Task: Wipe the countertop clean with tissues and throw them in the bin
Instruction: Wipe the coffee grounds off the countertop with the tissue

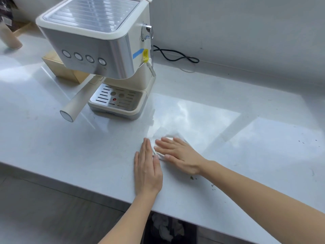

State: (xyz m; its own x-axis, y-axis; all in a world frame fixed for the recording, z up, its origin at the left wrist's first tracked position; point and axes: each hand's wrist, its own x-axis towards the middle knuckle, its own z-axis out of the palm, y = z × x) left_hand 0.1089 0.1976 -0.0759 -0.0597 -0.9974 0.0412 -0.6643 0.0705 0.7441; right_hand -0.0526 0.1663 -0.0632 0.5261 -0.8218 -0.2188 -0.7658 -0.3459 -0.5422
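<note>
A white tissue (pixel 171 136) lies spread flat on the pale grey countertop (pixel 88 155), near its front edge. My right hand (pixel 179 155) rests palm-down on the tissue with its fingers stretched out. My left hand (pixel 146 166) lies flat beside it on the tissue's left edge, fingers together. Small dark crumbs (pixel 192 177) sit on the counter just right of my right wrist, and more specks (pixel 307 141) lie at the far right. Below the counter's front edge stands a dark bin (pixel 168 229) with crumpled white tissues inside.
A cream and silver espresso machine (pixel 105 50) stands at the back left, its portafilter handle (pixel 75 104) jutting toward me. A wooden box (pixel 59 67) sits behind it. A black power cord (pixel 175 56) runs along the grey wall. A beige cup (pixel 10 39) stands at the far left.
</note>
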